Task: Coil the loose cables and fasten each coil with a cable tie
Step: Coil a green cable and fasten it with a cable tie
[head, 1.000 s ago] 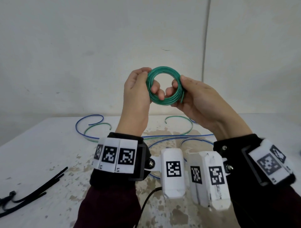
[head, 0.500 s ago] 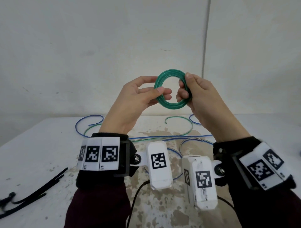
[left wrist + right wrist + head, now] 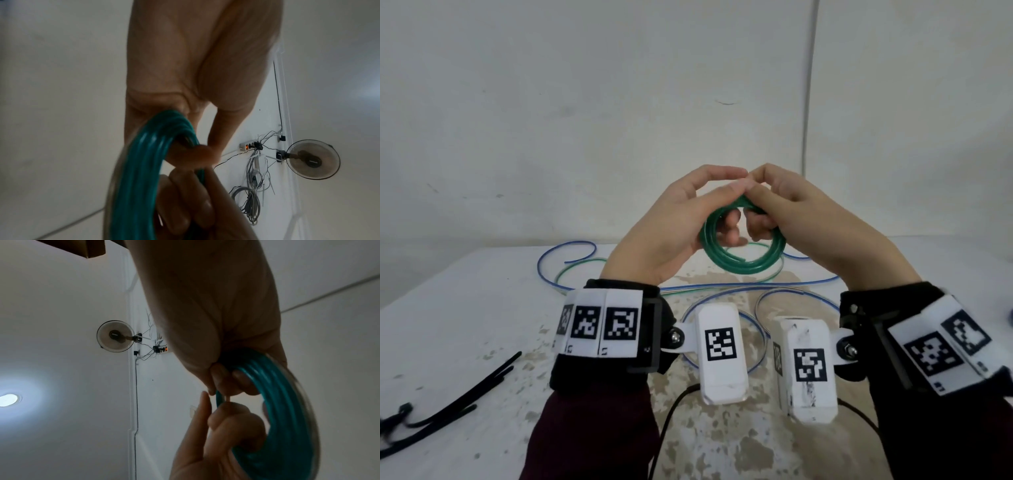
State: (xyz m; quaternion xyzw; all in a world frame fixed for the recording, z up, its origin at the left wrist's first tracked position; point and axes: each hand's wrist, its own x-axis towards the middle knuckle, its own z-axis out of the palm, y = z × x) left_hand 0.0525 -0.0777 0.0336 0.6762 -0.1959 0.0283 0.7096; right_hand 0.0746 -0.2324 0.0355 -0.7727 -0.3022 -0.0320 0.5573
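— Where the green coil (image 3: 743, 255) is concerned, what is seen?
— It is held above the tabletop (image 3: 465, 325), tilted, gripped at its top by both hands.
— And each grip?
— The left hand (image 3: 671, 226) and right hand (image 3: 801, 219) are curled round it.
— Beyond that?
— Loose cables (image 3: 722, 287) are spread beneath; black cable ties (image 3: 458, 397) are laid at the left.

I'm seeing the far arc of the green coil (image 3: 743, 265) disappearing behind both thumbs, so I can't tell where its loose end is lying. The black cable ties (image 3: 448, 407) are running off the left edge, and the coil is blurring and leaving the bottom edge in both wrist views.
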